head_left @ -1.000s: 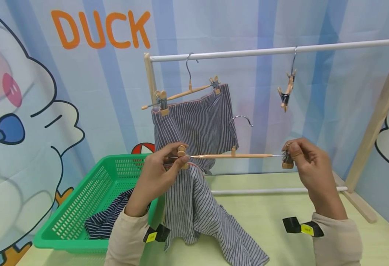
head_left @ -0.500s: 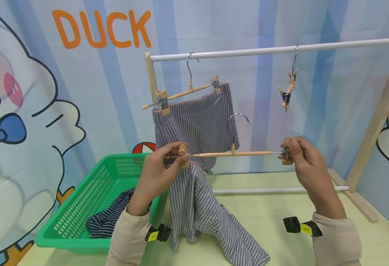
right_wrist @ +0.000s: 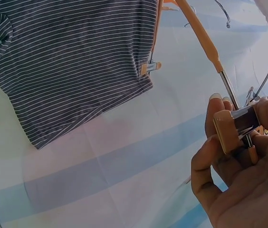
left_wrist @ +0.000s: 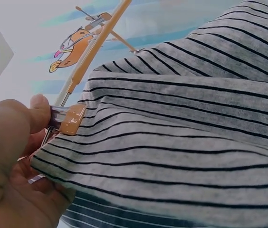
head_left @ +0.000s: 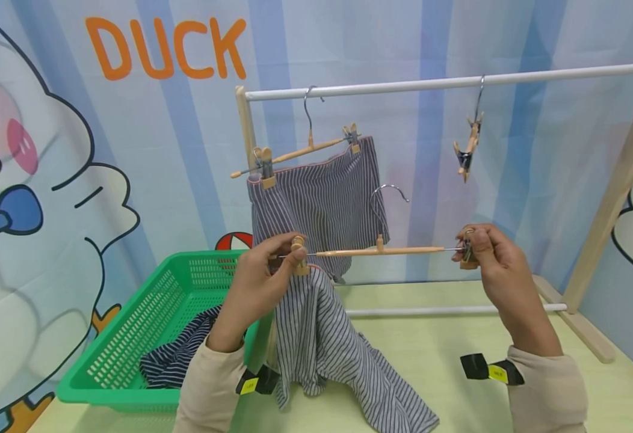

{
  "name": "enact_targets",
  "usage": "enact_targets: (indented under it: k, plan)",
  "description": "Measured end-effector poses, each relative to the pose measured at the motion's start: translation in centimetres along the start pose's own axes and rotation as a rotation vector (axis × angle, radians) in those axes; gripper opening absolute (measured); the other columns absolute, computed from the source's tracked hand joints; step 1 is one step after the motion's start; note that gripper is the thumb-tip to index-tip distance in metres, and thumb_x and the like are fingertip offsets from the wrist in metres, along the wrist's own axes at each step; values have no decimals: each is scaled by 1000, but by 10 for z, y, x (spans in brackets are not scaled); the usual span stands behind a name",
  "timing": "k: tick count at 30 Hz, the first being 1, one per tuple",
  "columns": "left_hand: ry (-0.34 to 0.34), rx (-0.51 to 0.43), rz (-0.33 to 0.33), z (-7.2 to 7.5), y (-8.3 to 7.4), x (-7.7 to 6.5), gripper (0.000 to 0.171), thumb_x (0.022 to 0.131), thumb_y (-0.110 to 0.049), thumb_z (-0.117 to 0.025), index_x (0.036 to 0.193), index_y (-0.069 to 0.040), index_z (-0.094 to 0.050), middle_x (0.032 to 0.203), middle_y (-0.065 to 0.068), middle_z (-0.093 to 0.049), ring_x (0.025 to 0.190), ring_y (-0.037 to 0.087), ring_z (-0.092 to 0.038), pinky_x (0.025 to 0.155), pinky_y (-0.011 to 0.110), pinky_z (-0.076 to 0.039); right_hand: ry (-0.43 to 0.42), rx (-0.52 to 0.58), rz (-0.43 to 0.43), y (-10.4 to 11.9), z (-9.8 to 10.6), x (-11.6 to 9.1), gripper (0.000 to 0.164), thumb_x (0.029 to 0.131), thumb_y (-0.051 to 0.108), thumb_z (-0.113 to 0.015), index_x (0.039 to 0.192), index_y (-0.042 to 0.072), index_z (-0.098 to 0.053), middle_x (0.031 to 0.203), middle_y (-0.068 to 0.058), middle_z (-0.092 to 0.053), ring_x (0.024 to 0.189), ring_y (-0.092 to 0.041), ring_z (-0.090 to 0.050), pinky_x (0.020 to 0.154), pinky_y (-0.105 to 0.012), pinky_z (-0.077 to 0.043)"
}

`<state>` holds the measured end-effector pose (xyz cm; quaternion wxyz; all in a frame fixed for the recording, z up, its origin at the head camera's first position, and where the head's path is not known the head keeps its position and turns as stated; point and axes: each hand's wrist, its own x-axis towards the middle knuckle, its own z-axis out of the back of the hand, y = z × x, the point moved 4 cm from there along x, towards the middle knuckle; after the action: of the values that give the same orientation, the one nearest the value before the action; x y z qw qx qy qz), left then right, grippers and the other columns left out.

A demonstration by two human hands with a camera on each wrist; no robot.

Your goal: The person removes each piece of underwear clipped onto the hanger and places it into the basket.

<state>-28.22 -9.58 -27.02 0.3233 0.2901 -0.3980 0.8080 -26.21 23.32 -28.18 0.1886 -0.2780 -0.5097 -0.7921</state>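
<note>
A clip hanger [head_left: 378,251] with a wooden bar is held level between both hands in the head view. My left hand [head_left: 262,273] pinches its left clip [left_wrist: 72,118], which bites the edge of a light striped garment [left_wrist: 172,142]. From that clip the cloth hangs down, its lower end lying on the table. My right hand [head_left: 503,264] pinches the right clip [right_wrist: 234,128] between thumb and fingers; no cloth is in that clip. The hanger's metal hook [head_left: 392,187] points up, in front of a dark striped garment [head_left: 322,204] on the rack.
The dark garment hangs by another clip hanger [head_left: 305,151] from the white rail [head_left: 414,86]. Farther right on the rail hangs a bare clip hanger [head_left: 469,147]. A green basket [head_left: 105,397] with a dark striped cloth [head_left: 178,355] stands left on the table [head_left: 446,385].
The hanger's right end has risen slightly with my right hand, and its hook has shifted a little left. The left clip, turned slightly, still bites the light garment.
</note>
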Motion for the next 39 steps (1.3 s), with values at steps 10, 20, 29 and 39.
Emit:
enact_targets:
  k: [10, 20, 29, 39]
  plan:
    - [2, -16, 67, -1, 0, -3, 28, 93, -33, -58, 111, -13, -66, 94, 3, -65, 84, 8, -58, 75, 37, -54, -10, -4, 6, -1, 1, -2, 31, 104, 27, -28, 115, 11, -52, 94, 0, -54, 85, -10, -57, 70, -14, -46]
    - [-4, -69, 97, -1, 1, -3, 23, 93, -33, -59, 106, -17, -67, 94, 2, -66, 83, 8, -59, 80, 41, -52, -1, 19, 7, -2, 1, -2, 30, 104, 26, -29, 115, 11, -52, 95, 2, -54, 86, -12, -57, 70, -14, -46]
    - [-45, -141, 128, -3, -2, -1, 18, 92, -28, -61, 99, -13, -67, 84, 5, -64, 75, 12, -57, 75, 41, -51, 18, 38, 16, -2, 1, -1, 29, 104, 25, -29, 114, 11, -52, 96, -3, -53, 87, -13, -56, 70, -14, -46]
    - [-76, -125, 93, -6, -3, -2, 14, 93, -24, -60, 95, -11, -64, 75, 4, -60, 69, 13, -54, 70, 40, -50, 30, 39, 11, -2, 3, -1, 29, 104, 25, -29, 116, 12, -52, 98, -2, -53, 87, -12, -56, 71, -14, -46]
